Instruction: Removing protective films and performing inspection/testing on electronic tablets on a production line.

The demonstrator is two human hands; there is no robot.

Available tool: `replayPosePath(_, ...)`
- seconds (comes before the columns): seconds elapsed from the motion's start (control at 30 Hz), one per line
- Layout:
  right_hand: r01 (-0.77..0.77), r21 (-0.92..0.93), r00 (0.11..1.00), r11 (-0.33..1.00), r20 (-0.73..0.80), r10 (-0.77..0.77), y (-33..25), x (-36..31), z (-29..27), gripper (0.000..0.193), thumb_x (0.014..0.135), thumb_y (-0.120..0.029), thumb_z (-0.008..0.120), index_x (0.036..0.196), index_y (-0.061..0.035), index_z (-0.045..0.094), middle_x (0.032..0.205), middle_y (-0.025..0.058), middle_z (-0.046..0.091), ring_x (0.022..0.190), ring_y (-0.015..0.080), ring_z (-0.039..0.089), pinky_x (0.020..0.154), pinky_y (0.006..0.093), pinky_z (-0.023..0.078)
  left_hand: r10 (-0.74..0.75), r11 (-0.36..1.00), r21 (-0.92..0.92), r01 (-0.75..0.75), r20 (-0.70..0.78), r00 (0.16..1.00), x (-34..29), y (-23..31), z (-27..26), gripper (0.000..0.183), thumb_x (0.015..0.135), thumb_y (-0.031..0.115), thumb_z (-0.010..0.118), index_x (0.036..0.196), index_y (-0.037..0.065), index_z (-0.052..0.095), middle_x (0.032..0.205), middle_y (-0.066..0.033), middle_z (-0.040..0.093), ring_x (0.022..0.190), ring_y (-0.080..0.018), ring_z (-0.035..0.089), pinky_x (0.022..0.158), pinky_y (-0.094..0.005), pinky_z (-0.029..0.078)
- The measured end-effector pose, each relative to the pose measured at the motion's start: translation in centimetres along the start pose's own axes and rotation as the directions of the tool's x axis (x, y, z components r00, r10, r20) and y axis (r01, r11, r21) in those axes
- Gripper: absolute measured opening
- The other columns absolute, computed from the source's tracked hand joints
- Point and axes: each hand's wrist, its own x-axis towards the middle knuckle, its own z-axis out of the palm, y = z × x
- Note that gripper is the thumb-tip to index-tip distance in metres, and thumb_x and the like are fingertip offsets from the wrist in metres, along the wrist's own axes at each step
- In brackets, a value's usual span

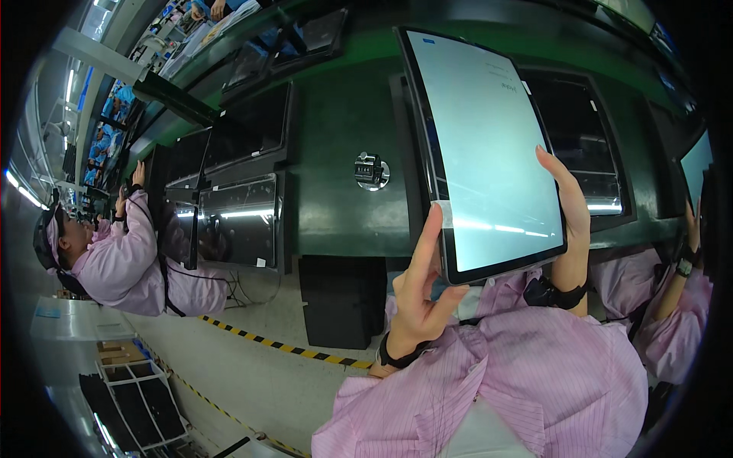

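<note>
A large tablet (496, 153) with a lit, pale screen stands tilted up in front of me, between my two hands. My left hand (421, 294) grips its lower left corner, with a finger stretched up along the side edge. Around the right edge is my right hand (571, 210), its thumb on the screen side and its other fingers hidden behind the tablet. A black band circles each of my wrists. Just behind the tablet, a dark tablet (576, 141) in a black tray lies to the right.
On the green bench (343, 99) stands a metal tally counter (372, 172). Several dark tablets (240, 217) in black trays lie to its left. Black boxes (341, 301) stand below the bench edge. People in pink work at the left (126, 252) and right (687, 313).
</note>
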Motion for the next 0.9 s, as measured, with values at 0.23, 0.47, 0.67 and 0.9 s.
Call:
replayPosePath(0.23,0.033,-0.029,0.999,0.999,0.004,-0.033,0.17,-0.23,0.26,0.026,0.087,-0.017,0.059,0.104,0.0024,0.06,0.093,0.0087,0.064,0.078,0.0144,0.064,0.067,0.0228,0.051,0.045,0.999,0.015,-0.045,0.032,0.998,-0.21,-0.22,-0.17,0.072,0.085,0.001,0.056,0.141,-0.009,0.013,0.133,-0.0249,0.044,0.113,-0.0202,0.052,0.089,-0.0279,0.044)
replayPosePath(0.47,0.016,-0.035,1.0,0.999,-0.005,-0.016,0.29,-0.16,0.71,0.028,0.086,-0.019,0.06,0.104,0.003,0.06,0.093,0.0091,0.064,0.077,0.0146,0.064,0.067,0.0233,0.051,-0.022,1.0,0.011,0.022,-0.034,0.999,0.09,-0.05,0.41,0.078,0.081,-0.002,0.063,0.141,-0.009,0.013,0.13,-0.0247,0.047,0.113,-0.023,0.054,0.091,-0.0292,0.044)
replayPosePath(0.67,0.014,-0.039,1.0,0.999,-0.004,-0.014,0.44,-0.01,0.12,0.028,0.086,-0.019,0.061,0.104,0.003,0.059,0.093,0.0091,0.064,0.076,0.0149,0.064,0.066,0.0234,0.051,0.047,0.998,0.038,-0.046,-0.026,0.999,0.15,-0.37,0.5,0.081,0.079,-0.002,0.068,0.139,-0.01,0.016,0.123,-0.0235,0.053,0.108,-0.0232,0.057,0.09,-0.0304,0.045)
replayPosePath(0.9,0.003,-0.021,1.0,1.0,-0.01,-0.003,0.19,-0.43,0.68,0.028,0.086,-0.019,0.06,0.104,0.003,0.059,0.093,0.0092,0.064,0.077,0.0152,0.064,0.066,0.0233,0.051,0.06,0.998,0.031,-0.059,-0.031,0.998,-0.3,-0.9,0.6,0.084,0.077,0.008,0.071,0.139,-0.01,0.018,0.131,-0.024,0.046,0.111,-0.0233,0.056,0.09,-0.0288,0.046)
